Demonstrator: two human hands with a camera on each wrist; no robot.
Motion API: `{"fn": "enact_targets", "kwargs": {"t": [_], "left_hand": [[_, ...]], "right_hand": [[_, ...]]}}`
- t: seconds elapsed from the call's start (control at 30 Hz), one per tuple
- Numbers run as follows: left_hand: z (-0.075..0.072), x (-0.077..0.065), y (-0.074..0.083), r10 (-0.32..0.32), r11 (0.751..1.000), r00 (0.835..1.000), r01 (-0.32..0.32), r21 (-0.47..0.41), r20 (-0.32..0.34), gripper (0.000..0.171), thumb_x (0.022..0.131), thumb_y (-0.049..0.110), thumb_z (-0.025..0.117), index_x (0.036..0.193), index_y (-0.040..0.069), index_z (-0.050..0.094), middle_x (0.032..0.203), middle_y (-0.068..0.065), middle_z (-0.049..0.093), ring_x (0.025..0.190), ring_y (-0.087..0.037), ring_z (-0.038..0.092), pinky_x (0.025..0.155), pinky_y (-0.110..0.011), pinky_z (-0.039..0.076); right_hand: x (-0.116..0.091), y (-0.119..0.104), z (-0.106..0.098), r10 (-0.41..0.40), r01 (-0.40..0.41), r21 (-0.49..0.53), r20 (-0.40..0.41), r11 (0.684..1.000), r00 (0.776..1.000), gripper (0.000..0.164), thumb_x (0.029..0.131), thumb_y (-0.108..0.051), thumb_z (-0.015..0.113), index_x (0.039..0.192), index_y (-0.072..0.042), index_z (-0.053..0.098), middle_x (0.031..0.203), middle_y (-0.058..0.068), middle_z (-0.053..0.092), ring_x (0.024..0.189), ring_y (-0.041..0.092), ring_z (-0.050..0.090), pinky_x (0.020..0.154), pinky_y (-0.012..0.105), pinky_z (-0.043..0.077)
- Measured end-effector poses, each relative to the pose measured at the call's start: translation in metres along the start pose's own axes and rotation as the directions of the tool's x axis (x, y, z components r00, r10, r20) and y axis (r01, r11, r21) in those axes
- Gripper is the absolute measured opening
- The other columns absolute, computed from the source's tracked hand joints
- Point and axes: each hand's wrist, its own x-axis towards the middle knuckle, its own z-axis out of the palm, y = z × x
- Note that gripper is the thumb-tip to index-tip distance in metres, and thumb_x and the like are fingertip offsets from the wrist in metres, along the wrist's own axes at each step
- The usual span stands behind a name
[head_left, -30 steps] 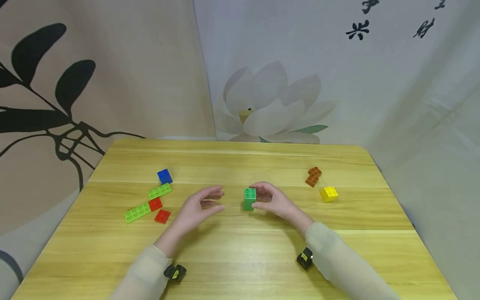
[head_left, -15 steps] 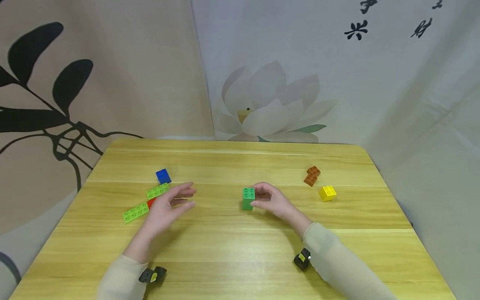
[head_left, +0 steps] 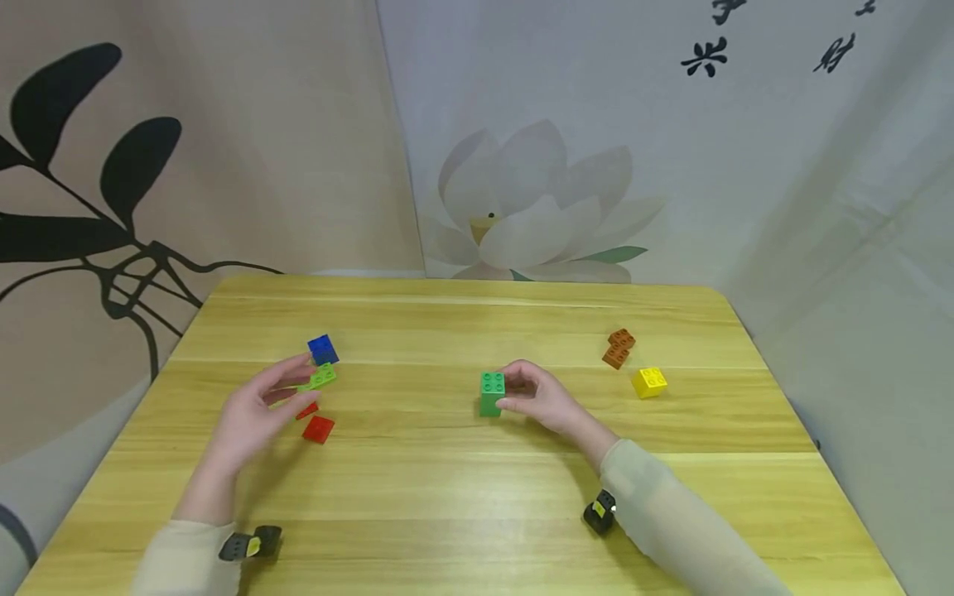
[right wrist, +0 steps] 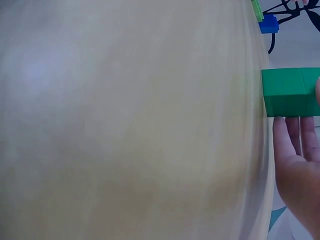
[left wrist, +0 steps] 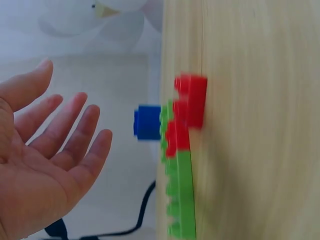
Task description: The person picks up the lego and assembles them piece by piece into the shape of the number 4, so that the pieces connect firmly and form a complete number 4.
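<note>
My right hand (head_left: 547, 401) holds a stack of green building bricks (head_left: 492, 396) upright on the table, fingers on one side and thumb at the front. A seam crosses the green stack (right wrist: 285, 92) in the right wrist view. My left hand (head_left: 249, 418), fingers relaxed and apart, hovers over the bricks at the left and holds nothing. Under it lie two long light green bricks (head_left: 323, 377), partly hidden in the head view; one long light green brick (left wrist: 185, 195) shows along its side in the left wrist view. Two red bricks (head_left: 319, 430) and a blue brick (head_left: 324, 349) are close by.
On the right of the wooden table (head_left: 477, 513) sit a yellow brick (head_left: 650, 382) and two brown bricks (head_left: 619, 348). Printed cloth (head_left: 298, 149) hangs behind the table's far edge. Each wrist wears a small black camera.
My left hand has moved left from the middle of the table to above the light green and red bricks. My right hand has stayed in place on the green stack.
</note>
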Motion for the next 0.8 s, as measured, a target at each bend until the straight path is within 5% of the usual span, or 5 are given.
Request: {"fn": "enact_targets", "kwargs": {"t": [0.23, 0.43, 0.57, 0.8], "left_hand": [[-0.018, -0.006, -0.014, -0.093, 0.99, 0.996, 0.093, 0.104, -0.003, 0.052, 0.094, 0.024, 0.071, 0.141, 0.006, 0.055, 0.133, -0.015, 0.061, 0.112, -0.008, 0.053, 0.096, -0.017, 0.041], [-0.029, -0.01, -0.032, -0.161, 0.982, 0.985, 0.153, 0.112, 0.061, 0.062, 0.094, 0.025, 0.07, 0.146, 0.001, 0.046, 0.145, -0.024, 0.048, 0.125, -0.041, 0.045, 0.103, -0.059, 0.036], [-0.035, -0.011, -0.04, -0.23, 0.969, 0.964, 0.214, 0.125, 0.132, 0.072, 0.093, 0.028, 0.072, 0.151, 0.002, 0.038, 0.148, -0.03, 0.04, 0.129, -0.053, 0.038, 0.101, -0.071, 0.03], [-0.037, -0.012, -0.048, -0.301, 0.952, 0.924, 0.277, 0.132, 0.237, 0.081, 0.089, 0.03, 0.075, 0.153, 0.004, 0.033, 0.148, -0.03, 0.039, 0.132, -0.056, 0.033, 0.099, -0.075, 0.026]], "right_hand": [[0.0, -0.002, 0.0, 0.003, -0.003, -0.013, 0.001, 1.0, 1.0, 0.037, 0.088, -0.002, 0.073, 0.121, 0.001, 0.059, 0.118, 0.013, 0.063, 0.11, 0.028, 0.058, 0.098, 0.037, 0.049], [-0.001, -0.004, 0.0, -0.003, 0.003, -0.009, 0.006, 1.0, 1.0, 0.036, 0.088, -0.001, 0.072, 0.121, 0.002, 0.058, 0.118, 0.015, 0.062, 0.11, 0.03, 0.058, 0.098, 0.037, 0.05], [0.0, -0.004, 0.0, -0.001, 0.001, -0.004, 0.007, 1.0, 1.0, 0.036, 0.088, 0.0, 0.072, 0.12, 0.002, 0.057, 0.117, 0.015, 0.062, 0.11, 0.029, 0.058, 0.097, 0.035, 0.05], [0.001, -0.002, 0.0, 0.0, 0.0, -0.013, 0.013, 1.0, 1.0, 0.036, 0.088, -0.001, 0.072, 0.121, 0.002, 0.057, 0.118, 0.015, 0.062, 0.109, 0.029, 0.058, 0.097, 0.035, 0.05]]}}
